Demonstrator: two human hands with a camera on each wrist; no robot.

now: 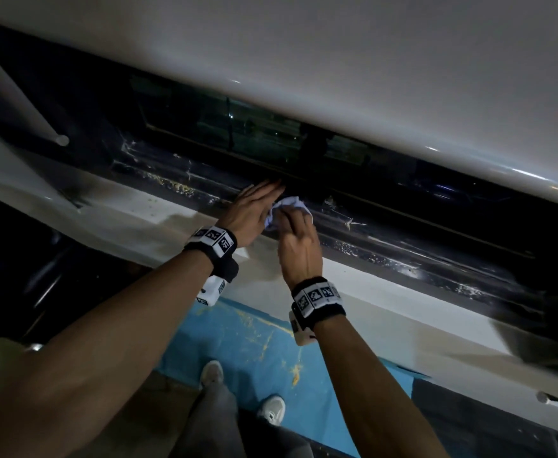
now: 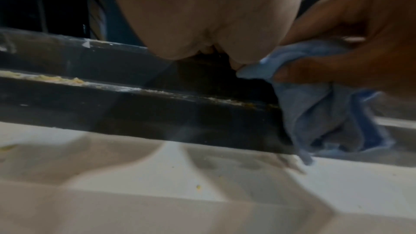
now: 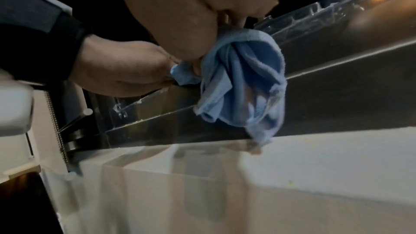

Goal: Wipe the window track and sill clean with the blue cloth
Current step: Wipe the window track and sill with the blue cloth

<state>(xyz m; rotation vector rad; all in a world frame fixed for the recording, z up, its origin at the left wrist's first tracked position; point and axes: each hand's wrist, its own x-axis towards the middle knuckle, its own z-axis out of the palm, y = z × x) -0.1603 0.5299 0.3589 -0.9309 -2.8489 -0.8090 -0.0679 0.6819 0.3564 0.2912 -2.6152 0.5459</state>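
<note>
My right hand (image 1: 299, 234) grips the bunched blue cloth (image 1: 287, 209) over the dark window track (image 1: 386, 246); the cloth hangs below the fingers to the track's front edge (image 3: 243, 84). My left hand (image 1: 253, 204) lies just left of it, fingers straight and reaching onto the track. Its thumb side touches a corner of the cloth (image 2: 249, 70). Yellowish crumbs and white dust line the track (image 2: 67, 79) to the left of the hands. The white sill (image 1: 132, 219) runs in front of the track, with a few specks on it (image 2: 198, 186).
Dark window glass (image 1: 238, 130) stands behind the track, under a broad white surface (image 1: 337, 61). A white rod (image 1: 23, 100) slants in at the upper left. Below the sill lie a stained blue floor sheet (image 1: 254, 338) and my shoes (image 1: 211, 371).
</note>
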